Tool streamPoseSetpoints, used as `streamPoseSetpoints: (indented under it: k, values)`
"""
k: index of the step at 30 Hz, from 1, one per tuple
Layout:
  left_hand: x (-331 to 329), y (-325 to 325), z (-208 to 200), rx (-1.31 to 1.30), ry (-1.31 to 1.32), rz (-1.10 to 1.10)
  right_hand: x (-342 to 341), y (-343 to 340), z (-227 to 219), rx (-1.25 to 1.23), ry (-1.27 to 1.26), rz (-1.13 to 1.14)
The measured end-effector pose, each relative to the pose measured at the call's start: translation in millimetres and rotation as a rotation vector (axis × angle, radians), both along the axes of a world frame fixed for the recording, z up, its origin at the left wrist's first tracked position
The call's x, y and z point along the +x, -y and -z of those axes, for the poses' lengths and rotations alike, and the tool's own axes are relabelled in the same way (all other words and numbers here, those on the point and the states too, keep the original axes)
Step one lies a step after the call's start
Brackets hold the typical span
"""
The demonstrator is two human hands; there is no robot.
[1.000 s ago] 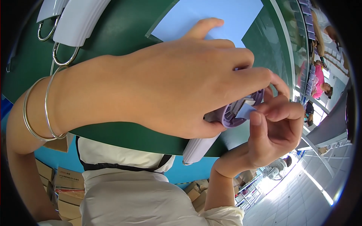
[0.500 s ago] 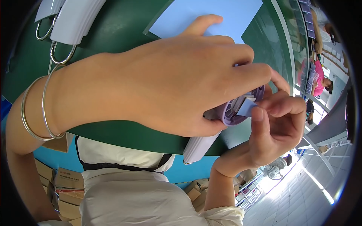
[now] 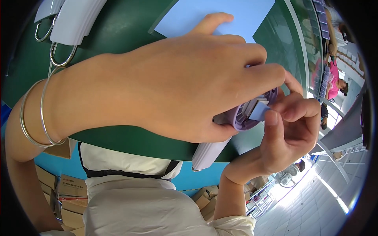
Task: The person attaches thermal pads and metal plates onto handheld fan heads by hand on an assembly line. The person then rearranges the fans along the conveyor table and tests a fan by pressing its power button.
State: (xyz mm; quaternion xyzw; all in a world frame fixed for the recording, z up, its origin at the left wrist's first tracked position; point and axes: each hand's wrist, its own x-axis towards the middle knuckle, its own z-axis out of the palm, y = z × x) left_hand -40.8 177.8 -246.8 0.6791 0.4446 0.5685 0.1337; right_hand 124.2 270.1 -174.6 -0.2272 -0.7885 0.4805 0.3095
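My left hand (image 3: 197,86), with two thin metal bangles at its wrist, reaches across from the left. Its fingers and thumb grip a round, purple plastic part (image 3: 238,122) with an open end facing right. Ribs and a pale metallic piece show inside that end. Thumb and forefinger of my right hand (image 3: 293,129) pinch a small light-blue tab (image 3: 258,112) lying against the metallic piece. How far the tab reaches inside is hidden. My left forefinger or thumb tip covers the rest of the purple part.
A light-blue sheet (image 3: 248,21) lies beyond my left hand on the green table (image 3: 118,135). Pale cylindrical housings (image 3: 76,21) with metal loops sit at far left; another pale housing (image 3: 210,154) is at the near edge. Cardboard boxes (image 3: 73,188) stand below; other people are at right.
My right fingertips and the light-blue tab have shifted very slightly to the right. The left hand still holds the purple part in nearly the same place.
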Motion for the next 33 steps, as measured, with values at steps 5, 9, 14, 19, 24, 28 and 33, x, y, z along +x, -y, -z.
streamPoseSetpoints:
  k: [5, 9, 14, 19, 24, 28, 33]
  values:
    - [0, -2, 0, -0.033, -0.006, 0.017, 0, -1, 2, -0.013, -0.005, 0.001]
    - [1, -1, 1, 0.001, -0.006, -0.006, 0, -2, 0, -0.014, -0.005, 0.004]
    - [2, -5, 2, -0.001, -0.004, -0.005, 2, -6, 0, -0.003, 0.003, -0.015]
    - [1, -4, 2, -0.037, 0.024, 0.042, 1, 1, 1, 0.138, 0.042, -0.014]
    - [-3, 1, 2, -0.015, 0.015, 0.020, -2, 6, 4, 0.286, 0.052, -0.045]
    - [3, 2, 3, -0.009, -0.005, -0.010, -1, 12, 7, 0.415, 0.111, -0.048]
    - [3, -4, -6, -0.190, -0.035, 0.089, 6, 3, 11, 0.343, 0.097, -0.067]
